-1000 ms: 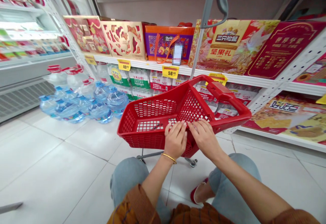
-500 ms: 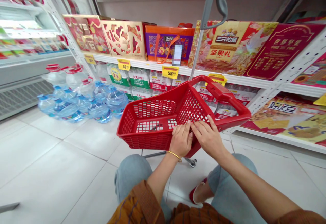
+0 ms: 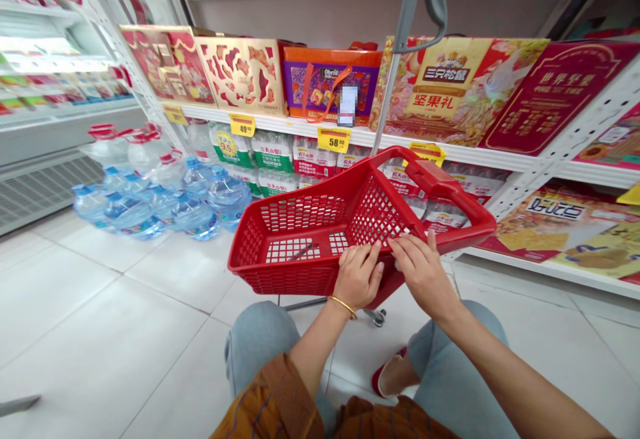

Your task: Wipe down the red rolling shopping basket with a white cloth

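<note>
A red plastic shopping basket (image 3: pixel 280 276) on a wheeled frame stands before my knees, its long handle end pointing right. My left hand (image 3: pixel 357 272), with a gold bangle at the wrist, curls its fingers over the near rim, thumb on the outer side. Farther right along the same rim, close to the base of the handle, my right hand (image 3: pixel 423 271) has its fingers bent over the edge. A small whitish patch shows beneath those fingers; I cannot make out what it is. Inside the basket only a dark strip shows at the grid floor.
Behind the basket runs a shelf with gift boxes (image 3: pixel 460 92) and price tags (image 3: pixel 334 140). Packs of bottled water (image 3: pixel 275 152) are below it. Large blue water jugs (image 3: pixel 195 216) stand on the left floor. A grey hooked handle (image 3: pixel 404 16) on a pole rises behind the basket.
My right hand has slid to the right along the rim, away from my left hand, opening a gap between them. My left hand stays nearly in place.
</note>
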Demonstrator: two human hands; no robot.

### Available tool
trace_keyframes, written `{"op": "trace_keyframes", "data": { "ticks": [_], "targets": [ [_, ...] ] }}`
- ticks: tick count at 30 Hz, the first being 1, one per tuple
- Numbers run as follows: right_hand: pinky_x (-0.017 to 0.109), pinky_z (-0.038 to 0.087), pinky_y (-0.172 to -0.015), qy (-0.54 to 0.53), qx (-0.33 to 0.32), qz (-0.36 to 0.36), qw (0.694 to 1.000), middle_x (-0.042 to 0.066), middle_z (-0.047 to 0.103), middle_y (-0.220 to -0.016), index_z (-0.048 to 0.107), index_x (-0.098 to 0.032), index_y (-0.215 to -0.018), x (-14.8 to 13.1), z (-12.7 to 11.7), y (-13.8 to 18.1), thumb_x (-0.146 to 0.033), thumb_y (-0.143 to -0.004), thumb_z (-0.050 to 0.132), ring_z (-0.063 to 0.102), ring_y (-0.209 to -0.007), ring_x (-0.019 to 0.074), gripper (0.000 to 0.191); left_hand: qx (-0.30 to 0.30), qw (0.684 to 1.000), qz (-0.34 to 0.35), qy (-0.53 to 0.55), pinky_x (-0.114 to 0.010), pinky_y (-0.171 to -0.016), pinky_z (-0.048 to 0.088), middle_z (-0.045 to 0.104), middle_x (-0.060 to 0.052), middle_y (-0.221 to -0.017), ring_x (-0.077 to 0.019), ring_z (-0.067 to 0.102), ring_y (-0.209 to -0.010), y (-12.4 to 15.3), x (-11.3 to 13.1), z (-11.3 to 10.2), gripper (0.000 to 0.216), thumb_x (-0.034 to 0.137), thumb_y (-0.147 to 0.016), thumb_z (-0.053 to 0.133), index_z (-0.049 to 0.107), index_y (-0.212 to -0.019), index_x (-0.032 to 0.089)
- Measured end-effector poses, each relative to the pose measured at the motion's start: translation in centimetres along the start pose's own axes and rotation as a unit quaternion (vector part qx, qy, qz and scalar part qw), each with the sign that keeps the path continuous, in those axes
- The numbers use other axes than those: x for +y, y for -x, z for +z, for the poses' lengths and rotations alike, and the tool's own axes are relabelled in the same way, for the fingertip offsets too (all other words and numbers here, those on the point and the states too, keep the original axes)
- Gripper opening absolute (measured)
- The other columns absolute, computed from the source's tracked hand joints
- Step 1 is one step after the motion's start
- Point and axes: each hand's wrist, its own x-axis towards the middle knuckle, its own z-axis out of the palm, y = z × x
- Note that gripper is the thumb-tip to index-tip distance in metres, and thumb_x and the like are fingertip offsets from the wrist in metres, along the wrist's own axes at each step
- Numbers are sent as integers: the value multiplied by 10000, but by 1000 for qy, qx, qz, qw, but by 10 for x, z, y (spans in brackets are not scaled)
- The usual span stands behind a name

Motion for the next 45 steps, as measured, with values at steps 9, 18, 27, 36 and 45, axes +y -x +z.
{"op": "trace_keyframes", "data": {
  "ticks": [9,18,27,36,45],
  "targets": [
    [610,262,-1091,-14,78,96,992,149,614,-1107,533,-131,-1252,8,-9,2,-182,-934,363,541,-1052,255,363,10,1000,-12,8,-381,-916,359,603,-97,-1100,-222,519,-1017,0,5,-2,452,327,-940,376,443,-1366,192],
    [503,363,-1068,-28,52,26,998,143,649,-1106,581,-90,-1172,-32,14,-16,-162,-936,387,544,-1081,244,314,28,999,-27,29,-387,-861,374,605,-107,-1075,-226,515,-965,1,5,-1,366,299,-929,361,579,-1204,193],
    [560,345,-1074,-37,64,48,996,151,647,-1082,559,-108,-1226,-16,7,-8,-166,-932,367,556,-1056,248,356,49,998,-16,28,-375,-893,361,609,-87,-1032,-208,529,-968,1,3,-5,373,321,-927,424,562,-1253,203],
    [596,313,-1086,-58,135,113,983,114,650,-1074,533,-166,-1214,9,-10,-9,-145,-932,407,602,-1015,224,310,71,997,-22,30,-372,-879,358,613,-82,-1009,-205,525,-955,0,4,-8,355,324,-916,443,596,-1209,195],
    [405,506,-928,-80,261,129,953,96,642,-988,604,-180,-969,13,-22,-27,-187,-864,602,612,-1003,219,105,84,996,-22,34,-369,-867,362,618,-80,-981,-201,531,-929,0,2,-11,330,291,-894,484,614,-1178,183]
  ]
}}
